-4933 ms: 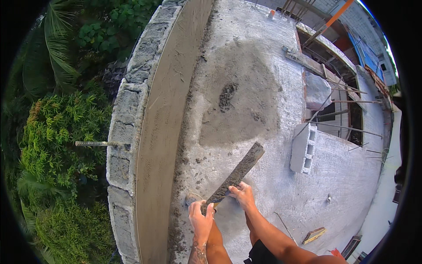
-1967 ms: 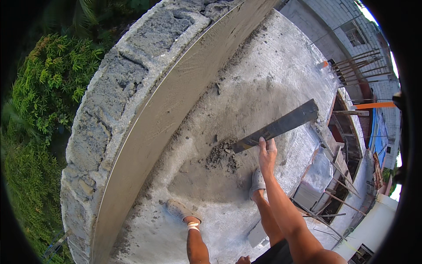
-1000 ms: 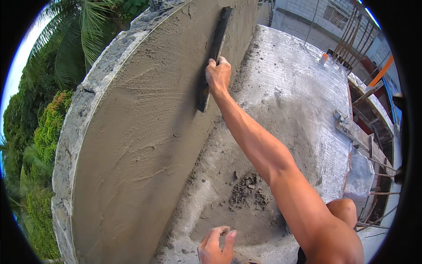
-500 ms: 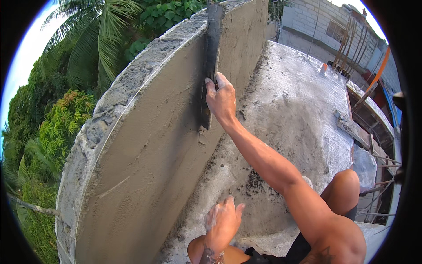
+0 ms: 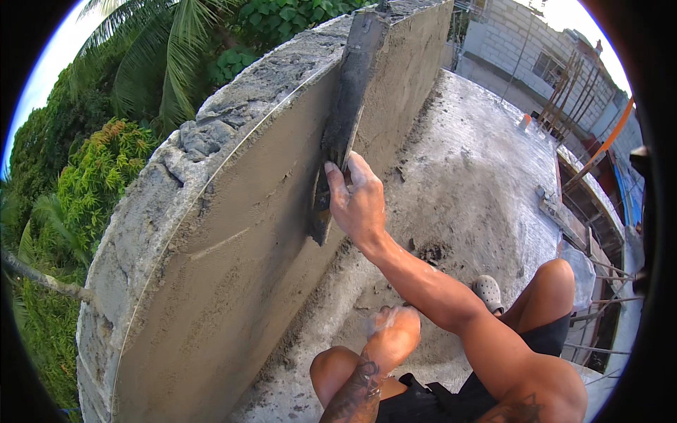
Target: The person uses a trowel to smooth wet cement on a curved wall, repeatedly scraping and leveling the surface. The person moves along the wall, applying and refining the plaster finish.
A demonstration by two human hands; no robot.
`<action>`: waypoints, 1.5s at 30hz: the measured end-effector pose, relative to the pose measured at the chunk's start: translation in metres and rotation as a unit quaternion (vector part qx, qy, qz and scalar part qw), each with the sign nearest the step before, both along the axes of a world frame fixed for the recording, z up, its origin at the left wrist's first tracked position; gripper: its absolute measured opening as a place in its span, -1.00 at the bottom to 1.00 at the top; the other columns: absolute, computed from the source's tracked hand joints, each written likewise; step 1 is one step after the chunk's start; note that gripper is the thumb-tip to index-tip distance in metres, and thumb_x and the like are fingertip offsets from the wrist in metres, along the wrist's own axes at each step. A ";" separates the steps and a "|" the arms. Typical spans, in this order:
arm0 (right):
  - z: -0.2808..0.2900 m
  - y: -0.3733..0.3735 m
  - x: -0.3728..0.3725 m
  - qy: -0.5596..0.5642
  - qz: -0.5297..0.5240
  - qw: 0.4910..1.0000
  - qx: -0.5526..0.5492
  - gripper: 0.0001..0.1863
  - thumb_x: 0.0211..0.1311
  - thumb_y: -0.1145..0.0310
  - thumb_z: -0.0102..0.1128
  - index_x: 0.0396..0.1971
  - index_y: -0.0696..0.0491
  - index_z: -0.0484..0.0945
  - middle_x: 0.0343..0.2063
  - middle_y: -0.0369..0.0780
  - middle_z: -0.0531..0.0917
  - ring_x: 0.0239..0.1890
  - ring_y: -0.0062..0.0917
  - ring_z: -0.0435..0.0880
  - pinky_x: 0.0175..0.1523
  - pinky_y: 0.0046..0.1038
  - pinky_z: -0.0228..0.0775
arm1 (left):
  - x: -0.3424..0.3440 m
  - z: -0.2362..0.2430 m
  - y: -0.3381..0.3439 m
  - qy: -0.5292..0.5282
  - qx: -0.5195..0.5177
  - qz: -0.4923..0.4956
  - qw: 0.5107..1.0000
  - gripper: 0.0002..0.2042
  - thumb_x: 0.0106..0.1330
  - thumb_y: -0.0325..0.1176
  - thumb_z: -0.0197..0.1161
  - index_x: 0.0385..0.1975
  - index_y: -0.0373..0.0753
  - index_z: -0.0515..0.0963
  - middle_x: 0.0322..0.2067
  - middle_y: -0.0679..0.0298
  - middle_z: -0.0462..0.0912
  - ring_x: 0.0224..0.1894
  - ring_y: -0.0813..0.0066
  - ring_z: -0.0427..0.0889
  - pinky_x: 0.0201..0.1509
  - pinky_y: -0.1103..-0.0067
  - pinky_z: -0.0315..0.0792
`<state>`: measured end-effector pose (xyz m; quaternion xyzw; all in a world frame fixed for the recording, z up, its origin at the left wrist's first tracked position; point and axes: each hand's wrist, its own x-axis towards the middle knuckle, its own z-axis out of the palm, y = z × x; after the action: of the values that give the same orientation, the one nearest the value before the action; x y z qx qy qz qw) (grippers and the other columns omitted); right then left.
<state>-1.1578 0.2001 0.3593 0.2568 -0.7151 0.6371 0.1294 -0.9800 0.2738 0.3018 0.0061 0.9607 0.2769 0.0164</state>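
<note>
My right hand (image 5: 361, 201) grips the lower part of a long, dark straightedge (image 5: 350, 92) smeared with mortar. Its thumb and fingers close on the edges. The straightedge leans at a slant across the wet grey plaster (image 5: 233, 282) of a low curved wall, its top end reaching the wall's rough top. Marks and a pale scratch line show in the plaster. A thin light string (image 5: 211, 176) follows the wall's upper edge. My left hand (image 5: 393, 330), dusted with mortar, is bent at the wrist above my knees, apart from the wall; its fingers are hidden.
Mortar crumbs (image 5: 431, 252) lie scattered on the rough concrete slab (image 5: 486, 162). My foot in a grey clog (image 5: 486, 292) rests on it. At right are upright rebars (image 5: 564, 92), an orange strip (image 5: 613, 130) and the slab's edge with timber. Trees (image 5: 106, 176) stand beyond the wall.
My right hand has drawn the straightedge lower along the wall and tilted it more. My left hand has shifted right and turned at the wrist. The clog shows more fully.
</note>
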 end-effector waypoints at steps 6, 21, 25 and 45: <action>-0.009 -0.007 0.049 0.054 0.035 0.998 0.003 -0.80 0.29 0.57 0.16 -0.10 0.18 0.51 -0.36 0.01 0.54 -0.33 0.00 0.56 -0.19 -0.15 0.43 | 0.033 0.022 0.005 -0.091 0.003 -0.026 0.996 -0.83 0.22 -0.24 0.24 -0.46 -0.20 0.65 -0.40 0.05 0.71 -0.27 0.06 0.72 -0.22 0.19 0.52; -0.029 0.022 0.096 0.043 0.099 0.994 -0.035 -0.80 0.28 0.58 0.21 -0.11 0.21 0.54 -0.43 -0.08 0.55 -0.40 -0.22 0.56 -0.28 -0.29 0.44 | 0.019 0.080 -0.002 -0.146 0.109 -0.143 0.973 -0.76 0.25 -0.19 0.29 -0.52 -0.21 0.50 -0.59 0.04 0.59 -0.40 -0.05 0.66 -0.31 0.09 0.47; 0.003 0.013 0.020 0.091 0.018 0.994 -0.050 -0.82 0.33 0.50 0.21 -0.11 0.19 0.56 -0.46 -0.13 0.53 -0.44 -0.31 0.51 -0.32 -0.34 0.41 | 0.018 0.086 -0.016 -0.171 0.131 -0.074 0.974 -0.72 0.33 -0.16 0.25 -0.46 -0.26 0.61 -0.56 -0.01 0.66 -0.41 -0.10 0.67 -0.28 0.17 0.54; -0.158 0.072 0.033 -0.081 0.086 0.992 0.046 -0.79 0.35 0.42 0.25 -0.08 0.17 0.63 -0.38 -0.14 0.68 -0.40 -0.45 0.63 -0.28 -0.35 0.51 | 0.011 0.083 -0.035 -0.218 0.277 -0.126 0.927 -0.68 0.37 -0.14 0.25 -0.35 -0.34 0.63 -0.62 0.00 0.66 -0.54 0.02 0.70 -0.36 0.30 0.59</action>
<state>-1.1253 0.2724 0.2009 0.2702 -0.7272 0.6309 0.0037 -0.9685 0.2385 0.3847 0.0710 0.8101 0.5218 0.2577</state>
